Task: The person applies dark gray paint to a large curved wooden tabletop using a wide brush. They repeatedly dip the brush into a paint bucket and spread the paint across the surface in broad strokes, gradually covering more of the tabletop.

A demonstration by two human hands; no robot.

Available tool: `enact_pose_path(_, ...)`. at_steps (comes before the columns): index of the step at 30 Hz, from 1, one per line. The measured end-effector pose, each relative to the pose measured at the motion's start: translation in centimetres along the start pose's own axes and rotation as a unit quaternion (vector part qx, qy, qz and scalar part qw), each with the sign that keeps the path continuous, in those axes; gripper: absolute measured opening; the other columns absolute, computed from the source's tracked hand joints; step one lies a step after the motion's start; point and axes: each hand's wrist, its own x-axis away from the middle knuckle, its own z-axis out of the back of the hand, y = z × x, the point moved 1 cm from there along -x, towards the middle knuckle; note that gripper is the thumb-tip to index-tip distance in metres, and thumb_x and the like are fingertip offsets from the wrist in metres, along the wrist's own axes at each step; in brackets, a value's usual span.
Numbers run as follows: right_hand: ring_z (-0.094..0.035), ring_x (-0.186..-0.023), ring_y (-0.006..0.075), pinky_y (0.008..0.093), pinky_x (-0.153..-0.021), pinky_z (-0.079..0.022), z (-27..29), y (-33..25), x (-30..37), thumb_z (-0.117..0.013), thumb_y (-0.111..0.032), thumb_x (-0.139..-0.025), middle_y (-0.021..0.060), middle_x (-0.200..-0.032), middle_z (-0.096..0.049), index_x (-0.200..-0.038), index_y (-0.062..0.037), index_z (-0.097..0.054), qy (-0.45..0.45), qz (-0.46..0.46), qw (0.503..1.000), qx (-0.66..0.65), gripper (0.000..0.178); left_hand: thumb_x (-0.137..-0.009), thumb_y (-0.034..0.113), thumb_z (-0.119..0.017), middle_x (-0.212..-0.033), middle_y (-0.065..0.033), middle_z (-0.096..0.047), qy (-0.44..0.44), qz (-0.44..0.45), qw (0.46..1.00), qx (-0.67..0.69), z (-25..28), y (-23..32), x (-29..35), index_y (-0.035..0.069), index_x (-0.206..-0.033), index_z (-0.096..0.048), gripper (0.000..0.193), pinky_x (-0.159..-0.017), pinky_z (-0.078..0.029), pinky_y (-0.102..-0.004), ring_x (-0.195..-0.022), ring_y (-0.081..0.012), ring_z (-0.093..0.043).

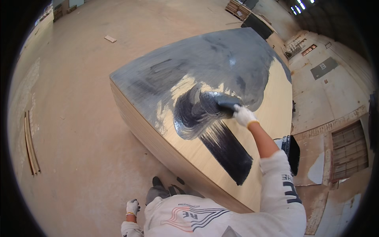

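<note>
My right hand (244, 115), in a white glove, grips a wide black paint brush (227, 104) flat on a big plywood stack (272, 118). Wet black paint (189, 114) lies in swirls around the brush. A thick straight black stripe (227, 152) runs toward me over bare pale wood. Thin, streaky grey-black paint coats most of the far part of the top sheet. My left hand (133, 206), also gloved, hangs low by my side, away from the stack. Its fingers are curled in, and I see nothing in them.
A black bucket (293, 155) stands against the stack's right side, partly behind my right arm. Long thin wood strips (31, 146) lie on the floor at the left. A small board piece (110, 38) lies beyond the stack. Stacked brown sheets (238, 9) are at the far back.
</note>
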Motion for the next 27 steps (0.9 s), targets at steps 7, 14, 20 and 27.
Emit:
enact_pose_path(7,-0.068,-0.122,0.0458,0.0544,-0.104,-0.053,-2.8,7.5,7.0,-0.052,-0.039,-0.104,0.0246,-0.136,-0.069,-0.153,-0.0208,-0.056,-0.054,-0.083,0.995,0.031,0.053,-0.1,0.016,-0.058,-0.095,-0.013,-0.071,0.081,-0.003,0.985,0.155,2.8,1.4,-0.6,0.002,-0.136,-0.068,0.039,-0.046,-0.054,-0.0356,-0.059,-0.0215,-0.067)
enact_pose_path(14,-0.064,-0.128,0.0466,0.0577,-0.107,-0.051,-0.2,3.2,12.6,-0.05,-0.034,-0.102,0.0252,-0.139,-0.067,-0.145,-0.0213,-0.058,-0.098,-0.081,0.991,0.036,0.045,-0.101,0.016,-0.059,-0.092,-0.0131,-0.071,0.047,0.008,0.994,0.096,3.3,1.0,0.2,0.002,-0.136,-0.067,0.038,-0.046,-0.055,-0.0386,-0.058,-0.0237,-0.067)
enact_pose_path(20,-0.068,-0.117,0.05,0.0575,-0.1,-0.055,-3.2,10.7,-0.4,-0.052,-0.031,-0.099,0.0277,-0.124,-0.072,-0.144,-0.0144,-0.058,0.015,-0.068,0.997,0.025,0.048,-0.102,0.014,-0.058,-0.091,-0.0123,-0.071,0.017,0.019,1.0,0.009,2.7,4.0,-0.8,0.002,-0.135,-0.068,0.037,-0.048,-0.056,-0.039,-0.059,-0.0245,-0.069)
enact_pose_path(27,-0.063,-0.133,0.0413,0.0514,-0.111,-0.051,4.2,-6.7,-1.2,-0.049,-0.029,-0.102,0.0203,-0.145,-0.065,-0.147,-0.022,-0.059,-0.047,0.05,0.998,0.008,0.047,-0.102,0.014,-0.058,-0.094,-0.0138,-0.072,0.028,-0.024,0.999,0.025,3.3,7.3,-2.8,0.002,-0.136,-0.067,0.037,-0.048,-0.056,-0.039,-0.06,-0.0245,-0.068)
